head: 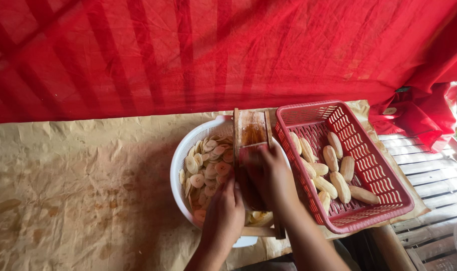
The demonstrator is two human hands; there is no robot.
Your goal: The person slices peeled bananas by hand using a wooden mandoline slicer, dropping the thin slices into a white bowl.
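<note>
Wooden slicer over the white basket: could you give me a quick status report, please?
Left hand steadying wooden slicer at its side. Right hand pressed on slicer face; what it holds is hidden. White basket holds slices; red basket holds peeled bananas. Nothing obstructing.

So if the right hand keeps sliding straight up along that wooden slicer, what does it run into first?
The right hand would likely cross the upper part of the wooden slicer, then meet the red cloth hanging behind the table; depth there is unclear.
</note>
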